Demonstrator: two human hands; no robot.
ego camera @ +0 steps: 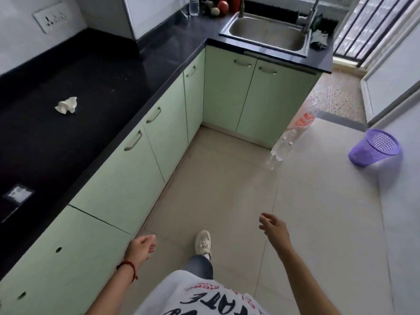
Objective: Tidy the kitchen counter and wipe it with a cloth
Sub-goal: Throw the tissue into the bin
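A black L-shaped counter (95, 71) runs along the left and back. On it lies a crumpled white tissue (66, 105). A dark grey cloth (319, 38) lies to the right of the steel sink (266, 32). A clear plastic bottle (293, 133), blurred, is in the air above the floor, left of the purple bin (373, 147). My left hand (142, 246) hangs low with fingers loosely curled and holds nothing. My right hand (273, 226) is held out over the floor, fingers apart, empty.
Pale green cabinet doors (147, 142) line the counter's front. At the back corner stand a clear bottle (194, 5) and red and round fruit-like items (221, 6). A small foil packet (18, 194) lies on the counter at the left. My shoe (203, 243) is on the tiled floor.
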